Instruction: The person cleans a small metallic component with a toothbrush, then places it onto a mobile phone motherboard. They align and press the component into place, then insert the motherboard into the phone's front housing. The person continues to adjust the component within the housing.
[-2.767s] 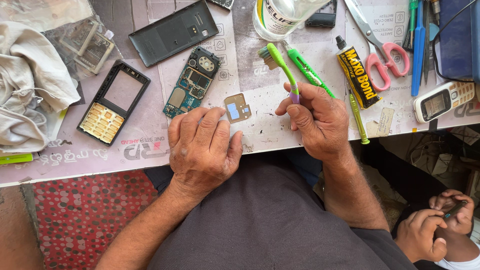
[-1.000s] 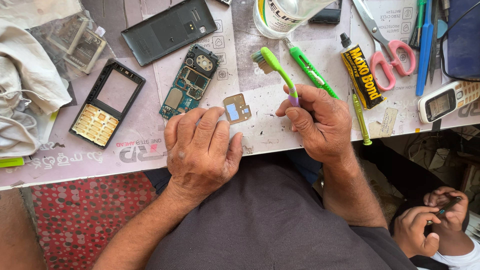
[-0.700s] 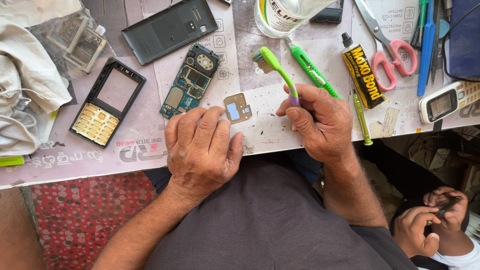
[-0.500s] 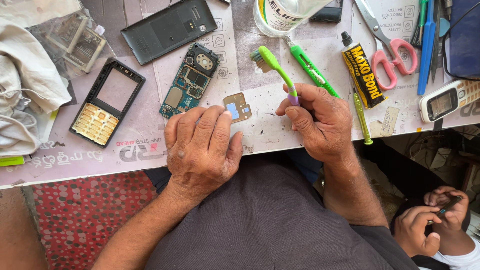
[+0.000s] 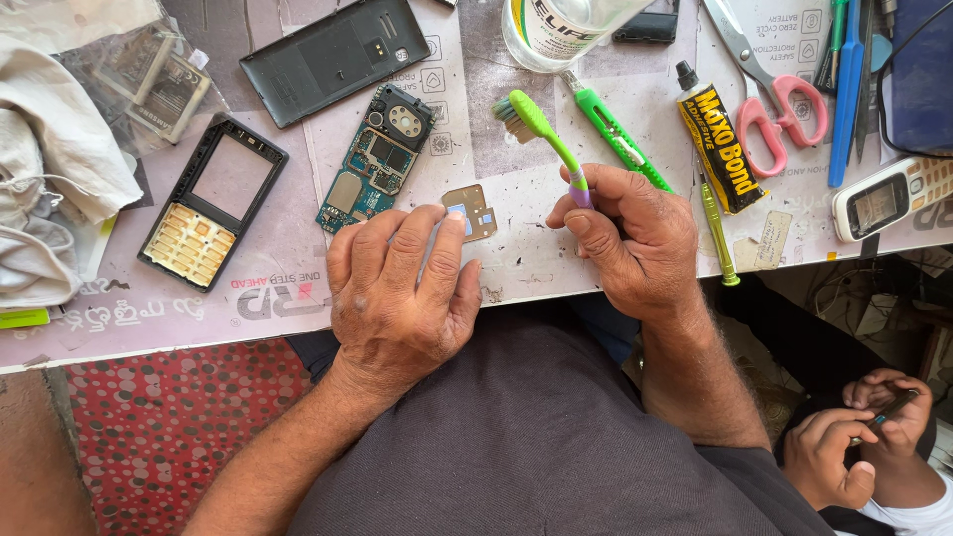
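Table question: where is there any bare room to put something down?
Bare paper lies below the keypad frame, left of the left hand, and between the circuit board and toothbrush. The top right, around the scissors, is crowded.

Tabletop (image 5: 556,268): lying under printed paper sheets, catching bright, even light. Floor covering (image 5: 179,437): red, dotted with pale spots, showing below the tabletop's edge.

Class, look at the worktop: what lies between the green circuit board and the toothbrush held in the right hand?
In the head view, a small gold-coloured plate, under the left hand's fingertips.
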Demonstrator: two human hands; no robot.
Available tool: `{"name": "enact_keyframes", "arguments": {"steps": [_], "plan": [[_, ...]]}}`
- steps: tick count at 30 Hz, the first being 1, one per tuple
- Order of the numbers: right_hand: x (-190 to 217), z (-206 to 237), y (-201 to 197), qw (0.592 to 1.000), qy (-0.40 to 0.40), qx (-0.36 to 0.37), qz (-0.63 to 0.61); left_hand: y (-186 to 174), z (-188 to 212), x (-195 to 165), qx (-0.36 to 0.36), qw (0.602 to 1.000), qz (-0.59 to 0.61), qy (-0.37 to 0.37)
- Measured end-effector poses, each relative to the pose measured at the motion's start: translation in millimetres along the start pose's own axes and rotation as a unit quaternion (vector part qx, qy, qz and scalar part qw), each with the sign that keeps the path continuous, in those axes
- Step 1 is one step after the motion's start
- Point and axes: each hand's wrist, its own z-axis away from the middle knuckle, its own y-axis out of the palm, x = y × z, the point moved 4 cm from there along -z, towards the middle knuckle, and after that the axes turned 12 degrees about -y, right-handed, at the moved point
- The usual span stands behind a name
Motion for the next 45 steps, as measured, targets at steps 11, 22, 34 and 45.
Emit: {"name": "enact_keyframes", "arguments": {"steps": [11,22,34,45], "plan": [[0.8,0.3,-0.4,1.000,0.005,0.002,0.007,2.1,2.8,1.5,0.009,1.000,-0.005,0.001],[2.1,0.1,0.5,1.000,0.010,0.000,-0.007,3.6,3.1,0.4,0.019,0.999,-0.031,-0.017],[-1.3,7.1,2.0,0.992,0.114,-0.010,-0.061,-5.2,-3.4,-13.3,0.000,0.999,-0.038,-0.037],[29.6,1.1,-5.2,0.999,-0.020,-0.015,0.039,12.7,18.5,-0.9,-0.014,0.997,-0.064,-0.050]]}}
